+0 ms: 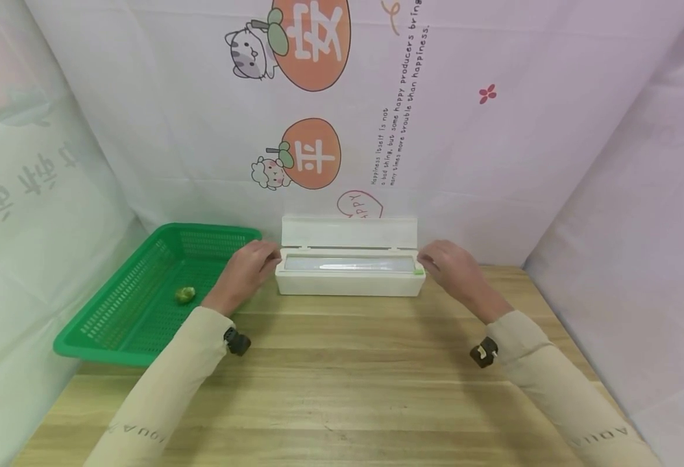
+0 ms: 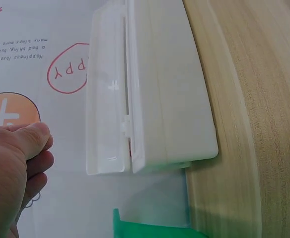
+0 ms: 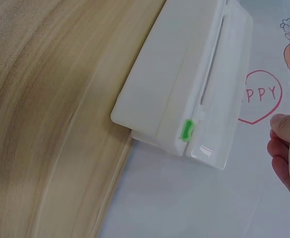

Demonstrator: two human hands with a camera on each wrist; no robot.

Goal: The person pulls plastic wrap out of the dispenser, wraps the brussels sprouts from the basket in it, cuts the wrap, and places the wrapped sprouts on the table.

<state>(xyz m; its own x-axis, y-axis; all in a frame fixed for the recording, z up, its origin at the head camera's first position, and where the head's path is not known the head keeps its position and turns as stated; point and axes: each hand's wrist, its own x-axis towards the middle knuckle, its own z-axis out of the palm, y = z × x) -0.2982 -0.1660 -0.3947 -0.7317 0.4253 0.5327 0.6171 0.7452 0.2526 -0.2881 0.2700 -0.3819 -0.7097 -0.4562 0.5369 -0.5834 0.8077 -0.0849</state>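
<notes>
A white plastic-wrap dispenser (image 1: 350, 285) lies lengthwise against the back wall, its lid (image 1: 349, 232) raised. Clear plastic wrap (image 1: 348, 263) shines in its top opening. A small green slider (image 3: 186, 130) sits at the right end. By the dispenser's left end, my left hand (image 1: 247, 272) pinches with thumb against curled fingers. My right hand (image 1: 455, 272) makes a matching pinch at the right end. Both wrist views show the hands apart from the box body. They appear to hold the wrap's edge, though the clear film is hard to see at the fingertips.
A green basket (image 1: 114, 355) stands on the left, close to my left forearm, with a small green-yellow item (image 1: 185, 295) inside. Printed white cloth (image 1: 464, 149) walls the back and both sides. The wooden table (image 1: 342, 376) stretches out in front of the dispenser.
</notes>
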